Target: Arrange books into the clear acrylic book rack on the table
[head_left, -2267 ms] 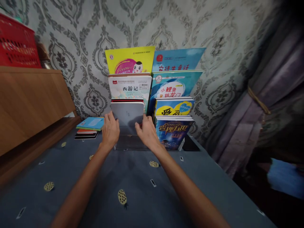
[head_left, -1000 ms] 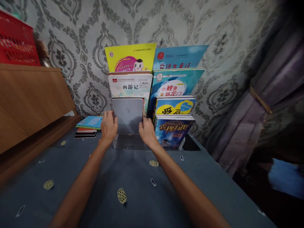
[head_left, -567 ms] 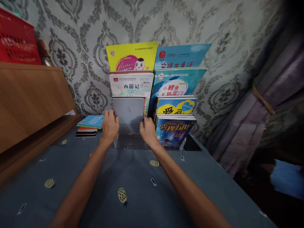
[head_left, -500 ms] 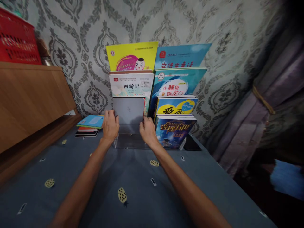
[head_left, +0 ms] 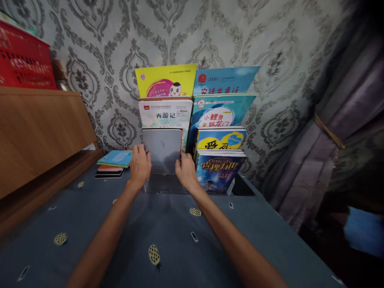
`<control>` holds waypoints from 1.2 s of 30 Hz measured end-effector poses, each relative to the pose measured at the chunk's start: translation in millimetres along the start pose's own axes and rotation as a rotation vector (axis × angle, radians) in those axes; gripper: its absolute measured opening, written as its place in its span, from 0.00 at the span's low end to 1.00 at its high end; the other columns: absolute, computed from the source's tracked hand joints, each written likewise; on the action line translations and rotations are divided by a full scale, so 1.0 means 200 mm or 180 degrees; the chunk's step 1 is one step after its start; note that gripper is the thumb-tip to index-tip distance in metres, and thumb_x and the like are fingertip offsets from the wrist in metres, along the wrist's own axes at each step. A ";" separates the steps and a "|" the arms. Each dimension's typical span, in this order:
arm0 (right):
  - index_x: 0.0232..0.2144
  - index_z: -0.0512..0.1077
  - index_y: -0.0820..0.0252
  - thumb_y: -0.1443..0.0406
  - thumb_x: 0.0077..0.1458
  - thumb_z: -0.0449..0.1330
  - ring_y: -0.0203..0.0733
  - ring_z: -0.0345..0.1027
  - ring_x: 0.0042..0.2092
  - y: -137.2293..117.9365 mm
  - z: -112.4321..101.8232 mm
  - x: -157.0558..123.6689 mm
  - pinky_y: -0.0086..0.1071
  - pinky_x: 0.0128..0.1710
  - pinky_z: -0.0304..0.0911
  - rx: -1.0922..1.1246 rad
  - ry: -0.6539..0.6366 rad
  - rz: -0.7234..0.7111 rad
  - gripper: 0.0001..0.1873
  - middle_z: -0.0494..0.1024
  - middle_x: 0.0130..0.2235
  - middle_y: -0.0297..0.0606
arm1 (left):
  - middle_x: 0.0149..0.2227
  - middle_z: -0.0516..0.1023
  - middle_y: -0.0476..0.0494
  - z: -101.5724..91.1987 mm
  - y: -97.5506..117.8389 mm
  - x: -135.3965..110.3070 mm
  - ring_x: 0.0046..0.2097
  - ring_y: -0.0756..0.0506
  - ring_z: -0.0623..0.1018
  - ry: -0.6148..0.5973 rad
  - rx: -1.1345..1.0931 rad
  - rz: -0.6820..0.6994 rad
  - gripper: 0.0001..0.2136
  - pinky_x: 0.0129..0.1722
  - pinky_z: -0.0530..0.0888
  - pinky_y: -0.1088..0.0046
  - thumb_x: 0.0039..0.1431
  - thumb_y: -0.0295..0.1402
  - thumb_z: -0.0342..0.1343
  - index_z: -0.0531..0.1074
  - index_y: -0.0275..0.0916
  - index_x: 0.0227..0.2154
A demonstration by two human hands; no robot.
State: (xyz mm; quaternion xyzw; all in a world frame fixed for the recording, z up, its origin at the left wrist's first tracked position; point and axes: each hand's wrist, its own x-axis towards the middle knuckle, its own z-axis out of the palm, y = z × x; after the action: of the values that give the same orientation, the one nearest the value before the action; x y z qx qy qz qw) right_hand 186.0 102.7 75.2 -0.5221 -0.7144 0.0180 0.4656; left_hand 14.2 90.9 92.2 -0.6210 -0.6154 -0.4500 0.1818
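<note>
Grey book point(head_left: 162, 146) sits in the clear acrylic stand point(head_left: 159, 185), my left grip point(head_left: 140, 167) and right grip point(head_left: 186, 173) pinching its side edges; I'd settle it upright next.

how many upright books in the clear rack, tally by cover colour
Upright in the clear rack:
yellow: 2 (yellow book, yellow-and-blue book)
blue: 3 (pale blue book, teal book, dark blue book)
white: 1 (white book)
grey: 1 (grey book)
total: 7
</note>
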 end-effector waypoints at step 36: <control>0.50 0.71 0.64 0.68 0.55 0.50 0.51 0.69 0.42 0.01 -0.02 -0.01 0.47 0.47 0.65 0.0471 0.0207 -0.0027 0.21 0.72 0.39 0.47 | 0.36 0.74 0.40 -0.05 -0.07 0.07 0.43 0.40 0.76 0.0067 -0.0812 0.0046 0.09 0.46 0.72 0.60 0.68 0.34 0.42 0.66 0.40 0.34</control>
State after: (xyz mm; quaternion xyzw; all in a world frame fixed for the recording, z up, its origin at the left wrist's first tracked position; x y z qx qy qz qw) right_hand 190.4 99.8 74.3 -0.4835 -0.6978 0.0519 0.5260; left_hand -4.7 93.0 103.6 -0.6388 -0.5467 -0.5298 0.1111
